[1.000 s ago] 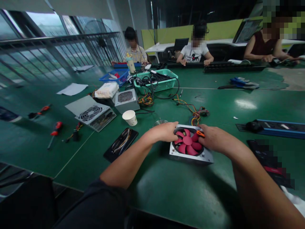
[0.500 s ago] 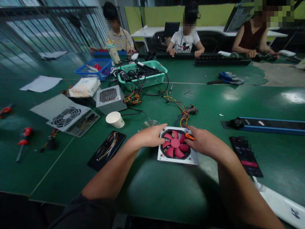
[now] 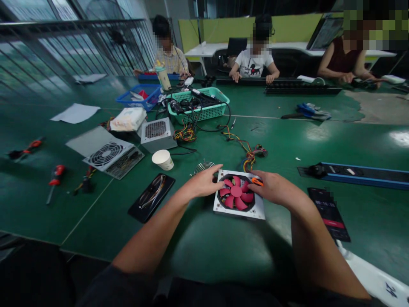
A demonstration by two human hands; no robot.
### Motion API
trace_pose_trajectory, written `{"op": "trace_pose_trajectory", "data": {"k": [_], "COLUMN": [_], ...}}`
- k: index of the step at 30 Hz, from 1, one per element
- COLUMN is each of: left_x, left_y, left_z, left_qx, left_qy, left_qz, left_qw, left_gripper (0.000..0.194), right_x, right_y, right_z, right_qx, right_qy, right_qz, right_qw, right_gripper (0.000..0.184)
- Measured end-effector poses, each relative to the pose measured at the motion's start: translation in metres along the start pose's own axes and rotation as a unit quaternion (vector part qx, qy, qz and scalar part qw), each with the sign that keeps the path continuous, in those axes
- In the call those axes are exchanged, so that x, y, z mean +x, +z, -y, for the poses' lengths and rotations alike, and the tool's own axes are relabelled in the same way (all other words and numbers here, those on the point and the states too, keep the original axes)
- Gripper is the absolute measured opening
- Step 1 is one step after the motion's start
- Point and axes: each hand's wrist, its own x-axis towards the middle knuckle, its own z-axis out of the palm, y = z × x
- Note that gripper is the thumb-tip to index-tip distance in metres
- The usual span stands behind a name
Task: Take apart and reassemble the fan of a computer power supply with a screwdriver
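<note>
A power supply unit [image 3: 259, 209] with a red fan [image 3: 236, 192] facing up lies on the green table in front of me. My left hand [image 3: 204, 182] is closed on its left edge, thumb over the rim by the fan blades. At the upper right corner, my right hand [image 3: 271, 186] is closed around the edge, with a small orange-and-black tool [image 3: 257, 182] between thumb and fingers; its kind is mostly hidden. Coloured cables [image 3: 249, 160] run from the unit's far side. A round wire fan guard [image 3: 204, 165] lies just beyond my left hand.
Left are a paper cup [image 3: 162, 159], a dark phone-like slab [image 3: 151, 198], an opened power supply casing [image 3: 111, 155], another power supply [image 3: 157, 134] and a red screwdriver [image 3: 56, 179]. A green basket [image 3: 204, 111] of cables stands behind. Right lies a phone [image 3: 329, 213]. Several people sit opposite.
The camera view has shifted, so the table items appear farther right and slightly lower. Both hands stay on the power supply unit, with hardly any movement relative to it.
</note>
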Motion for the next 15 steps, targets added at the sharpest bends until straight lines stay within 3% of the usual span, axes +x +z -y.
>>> {"op": "trace_pose_trajectory", "data": {"k": [4, 6, 10, 15], "left_x": [-0.01, -0.014, -0.017, -0.016], "left_y": [0.026, 0.035, 0.04, 0.037], "left_z": [0.015, 0.021, 0.026, 0.029], "left_qx": [-0.104, -0.116, -0.078, -0.003], "left_qy": [0.034, 0.049, 0.07, 0.126], "left_qz": [-0.188, -0.253, -0.267, -0.228], "left_qw": [0.976, 0.959, 0.958, 0.966], "left_gripper": [0.052, 0.046, 0.041, 0.045], "right_x": [-0.002, -0.003, -0.003, -0.004], "right_y": [-0.008, -0.012, -0.017, -0.013], "right_z": [-0.008, -0.012, -0.014, -0.007], "right_qx": [0.005, 0.002, -0.015, -0.042], "right_qy": [0.033, 0.054, 0.058, 0.032], "right_qz": [-0.067, -0.112, -0.147, -0.121], "right_qw": [0.997, 0.992, 0.987, 0.991], "right_gripper": [0.063, 0.059, 0.051, 0.043]}}
